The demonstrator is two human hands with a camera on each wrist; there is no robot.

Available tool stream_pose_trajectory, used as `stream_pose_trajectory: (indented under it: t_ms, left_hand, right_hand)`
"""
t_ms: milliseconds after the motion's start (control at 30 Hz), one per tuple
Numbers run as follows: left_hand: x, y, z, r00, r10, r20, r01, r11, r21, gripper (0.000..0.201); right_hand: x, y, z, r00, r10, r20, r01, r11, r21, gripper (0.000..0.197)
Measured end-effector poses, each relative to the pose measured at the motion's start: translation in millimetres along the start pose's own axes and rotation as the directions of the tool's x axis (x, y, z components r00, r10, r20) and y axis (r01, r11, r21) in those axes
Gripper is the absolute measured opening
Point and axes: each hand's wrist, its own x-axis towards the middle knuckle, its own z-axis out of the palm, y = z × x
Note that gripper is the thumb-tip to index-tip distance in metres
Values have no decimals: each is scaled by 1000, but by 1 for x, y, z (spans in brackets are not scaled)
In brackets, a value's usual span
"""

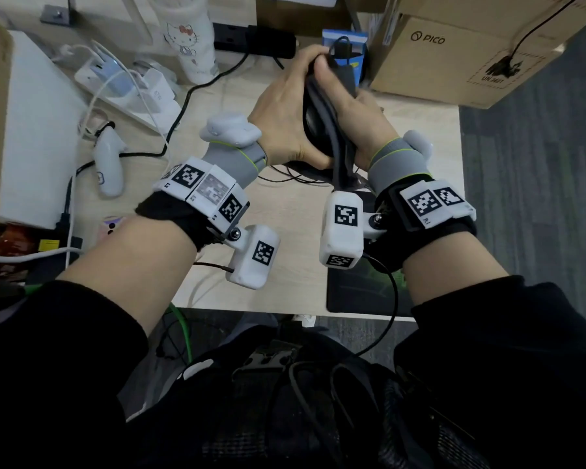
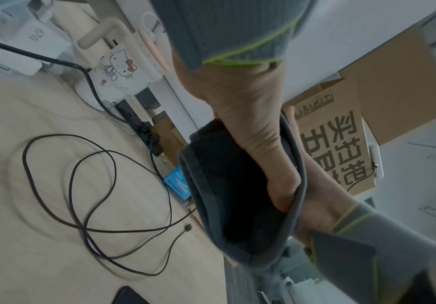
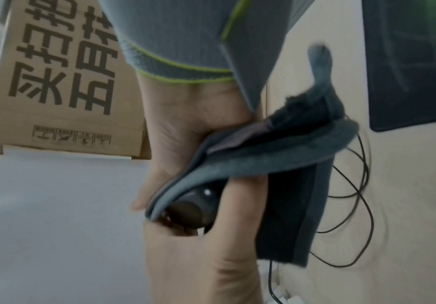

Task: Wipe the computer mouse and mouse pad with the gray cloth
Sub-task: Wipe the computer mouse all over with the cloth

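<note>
Gray cloth (image 1: 344, 106), pinched in the right hand (image 1: 359, 110), drapes over the computer mouse (image 1: 313, 125) that the left hand (image 1: 285, 110) grips alongside, its long axis pointing away, while the mouse pad (image 1: 356, 289) lies below both wrists.

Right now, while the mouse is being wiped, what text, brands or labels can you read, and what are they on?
"PICO": brown cardboard box, beside a round logo.
"67W": white charger, seen upside down.
Large Chinese characters: cardboard box, inverted, not reliably readable.
Stamp on the PICO box: blurred, unreadable.
Blue box: print too small.
Hello Kitty picture, no words: white cup.
Wrist markers: square codes, no legible words.
</note>
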Motion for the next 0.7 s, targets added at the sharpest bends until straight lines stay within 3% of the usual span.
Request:
stream_pose_trajectory:
  t_ms: [133, 233, 333, 433, 500, 633, 700]
  left_hand:
    - [-3, 4, 2, 1000, -7, 5, 7, 1000, -31, 110]
    - [-4, 6, 3, 1000, -1, -15, 0, 998, -65, 107]
    - [-5, 5, 0, 997, -34, -73, 25, 993, -117, 108]
    - [-5, 4, -3, 996, -45, -80, 36, 993, -114, 107]
    - [-5, 4, -2, 998, -39, -57, 33, 994, -100, 108]
    - [-7, 0, 6, 999, -30, -18, 29, 997, -70, 115]
    - [-6, 1, 7, 1000, -19, -15, 18, 997, -72, 116]
  right_hand:
    - [-2, -17, -1, 979, -7, -204, -24, 988, -150, 37]
    - [1, -16, -4, 963, -14, -270, -29, 987, -156, 37]
    - [0, -11, -6, 974, -25, -224, 5, 996, -87, 29]
    - [1, -3, -9, 999, -31, -22, 33, 995, 90, 24]
    - [2, -1, -7, 1000, -12, 28, 8, 991, 131, 25]
    - [10, -8, -2, 996, -5, -94, 2, 999, -40, 57]
    - [15, -12, -2, 983, -46, -179, 16, 986, -164, 59]
